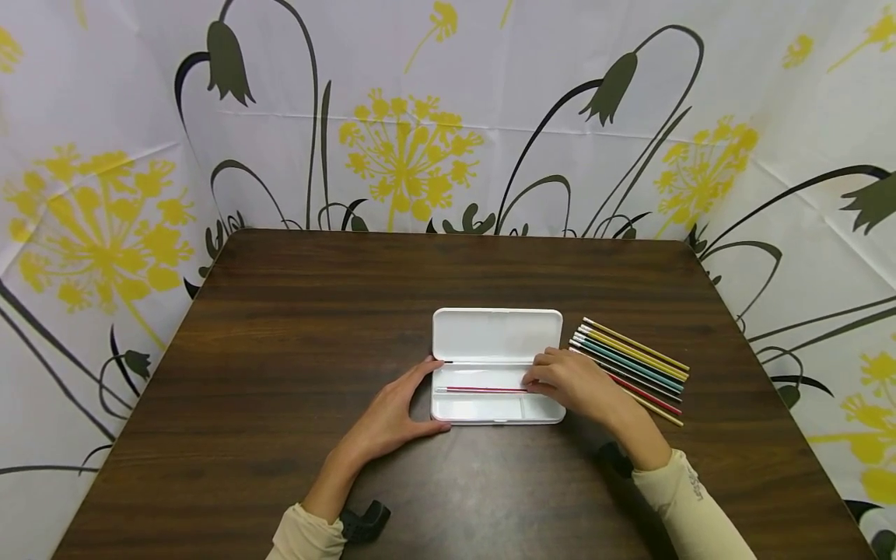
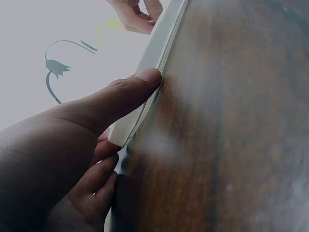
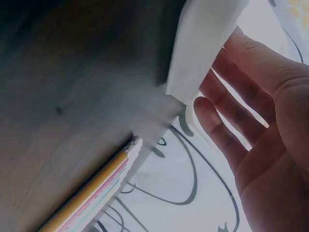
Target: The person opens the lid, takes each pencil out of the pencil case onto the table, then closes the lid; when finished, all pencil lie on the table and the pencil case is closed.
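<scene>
A white pencil case [image 1: 497, 413] lies on the table with its lid [image 1: 497, 334] raised at the back. My left hand [image 1: 383, 418] holds its left end, thumb on the front edge and fingers at the back; the left wrist view shows the thumb pressed to the case's side [image 2: 159, 48]. A red pencil [image 1: 483, 390] lies lengthwise inside, its white end to the left. Over the right part of the case, my right hand [image 1: 577, 385] has its fingertips at the pencil's right end, which they hide. In the right wrist view the case wall [image 3: 203, 48] hides those fingertips.
Right of the case, several pencils [image 1: 633, 356] in yellow, teal, dark and red lie side by side at a slant, partly beneath my right forearm. The brown table [image 1: 280, 327] meets a flower-patterned cloth [image 1: 399, 47] behind and at the sides.
</scene>
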Demonstrator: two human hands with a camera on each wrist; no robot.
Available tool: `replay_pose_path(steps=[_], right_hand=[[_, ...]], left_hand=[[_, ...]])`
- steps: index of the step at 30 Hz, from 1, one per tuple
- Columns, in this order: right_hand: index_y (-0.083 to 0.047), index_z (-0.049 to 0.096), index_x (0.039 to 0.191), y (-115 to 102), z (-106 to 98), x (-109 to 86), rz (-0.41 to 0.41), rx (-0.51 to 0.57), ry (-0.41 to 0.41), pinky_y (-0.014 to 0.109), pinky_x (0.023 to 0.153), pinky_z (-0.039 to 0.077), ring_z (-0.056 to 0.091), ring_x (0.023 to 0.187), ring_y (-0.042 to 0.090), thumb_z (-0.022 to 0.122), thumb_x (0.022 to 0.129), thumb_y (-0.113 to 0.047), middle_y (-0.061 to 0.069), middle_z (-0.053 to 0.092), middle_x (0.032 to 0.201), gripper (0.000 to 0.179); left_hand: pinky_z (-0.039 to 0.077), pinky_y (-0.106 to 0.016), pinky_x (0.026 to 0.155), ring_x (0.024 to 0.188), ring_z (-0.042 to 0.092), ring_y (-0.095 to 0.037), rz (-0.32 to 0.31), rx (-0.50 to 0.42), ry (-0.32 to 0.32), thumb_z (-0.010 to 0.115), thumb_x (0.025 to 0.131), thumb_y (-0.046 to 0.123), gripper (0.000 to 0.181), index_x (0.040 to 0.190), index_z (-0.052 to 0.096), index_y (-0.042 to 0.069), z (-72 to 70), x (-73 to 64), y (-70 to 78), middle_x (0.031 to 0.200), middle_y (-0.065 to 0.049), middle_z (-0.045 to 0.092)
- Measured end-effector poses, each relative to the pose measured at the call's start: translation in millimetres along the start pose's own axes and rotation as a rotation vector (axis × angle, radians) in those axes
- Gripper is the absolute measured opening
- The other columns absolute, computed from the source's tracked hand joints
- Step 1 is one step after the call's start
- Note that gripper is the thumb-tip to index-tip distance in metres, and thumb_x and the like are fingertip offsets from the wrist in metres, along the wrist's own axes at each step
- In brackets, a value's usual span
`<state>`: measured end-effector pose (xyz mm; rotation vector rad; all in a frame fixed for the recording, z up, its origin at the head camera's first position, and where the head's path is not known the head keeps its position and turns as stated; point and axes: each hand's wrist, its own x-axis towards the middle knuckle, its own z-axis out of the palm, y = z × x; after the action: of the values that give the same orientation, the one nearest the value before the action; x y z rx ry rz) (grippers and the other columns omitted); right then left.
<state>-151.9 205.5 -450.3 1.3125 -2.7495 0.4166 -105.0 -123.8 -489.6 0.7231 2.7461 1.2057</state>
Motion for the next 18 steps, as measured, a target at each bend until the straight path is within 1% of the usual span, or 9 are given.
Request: replay_pose_path(steps=[7,14,18], right_hand=[[-0.017,0.075,0.093,-3.9,3.3,4.3,-0.05,-0.006,0.054,0.029,0.064,0.048,0.056,0.075,0.01,0.079,0.083,-0.012,-0.006,0.064,0.084,0.012],[-0.019,0.076,0.096,-5.9,5.9,5.7,-0.016,-0.012,0.034,0.027,0.066,0.048,0.056,0.077,0.006,0.077,0.086,-0.017,-0.009,0.064,0.087,0.01],[-0.02,0.076,0.095,-7.0,6.6,7.5,-0.033,-0.003,0.028,0.028,0.068,0.049,0.057,0.079,0.007,0.076,0.086,-0.013,-0.009,0.064,0.087,0.011]], left_hand=[[0.036,-0.047,0.106,0.138,0.036,-0.02,0.004,0.001,0.003,0.085,0.074,0.045,0.092,0.149,0.04,0.017,-0.7,-0.7,0.3,0.155,-0.007,0.035],[0.035,-0.047,0.107,0.139,0.035,-0.02,0.0,-0.002,0.005,0.085,0.074,0.044,0.092,0.149,0.04,0.017,-1.2,0.0,0.9,0.155,-0.007,0.035],[0.035,-0.047,0.106,0.138,0.036,-0.021,-0.004,-0.002,0.0,0.085,0.074,0.044,0.092,0.149,0.04,0.017,-1.3,0.1,1.9,0.154,-0.007,0.036]])
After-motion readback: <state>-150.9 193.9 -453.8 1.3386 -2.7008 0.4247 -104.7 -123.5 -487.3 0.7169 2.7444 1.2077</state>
